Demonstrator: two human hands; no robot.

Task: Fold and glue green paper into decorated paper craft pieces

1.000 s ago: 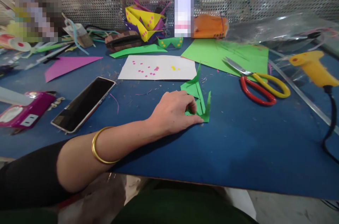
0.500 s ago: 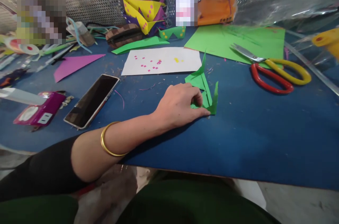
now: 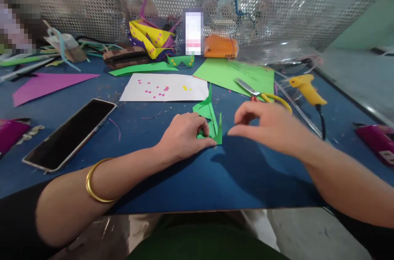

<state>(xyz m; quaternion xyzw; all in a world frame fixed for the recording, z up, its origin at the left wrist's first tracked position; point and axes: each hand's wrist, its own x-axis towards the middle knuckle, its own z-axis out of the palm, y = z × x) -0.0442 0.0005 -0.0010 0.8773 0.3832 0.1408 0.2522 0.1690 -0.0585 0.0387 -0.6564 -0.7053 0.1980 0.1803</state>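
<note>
A small folded green paper piece [image 3: 209, 118] with upright points lies on the blue table [image 3: 197, 178]. My left hand [image 3: 184, 137] rests on the table and pinches the piece's near left edge, pressing it down. My right hand [image 3: 271, 126] hovers just right of the piece, blurred, fingers loosely curled with thumb and forefinger close together, holding nothing that I can see. It partly hides the red and yellow scissors [image 3: 271, 96] behind it.
A phone [image 3: 69, 133] lies at left. A white sheet [image 3: 164, 87] with tiny pink and yellow squares, a green sheet [image 3: 234, 73], a magenta triangle [image 3: 46, 85], a yellow glue gun [image 3: 306, 90] and paper crafts [image 3: 147, 40] sit farther back. A perforated metal screen closes the rear.
My right hand has come into view from the right and moved close to the green piece. The camera has shifted; my left hand stays on the piece.
</note>
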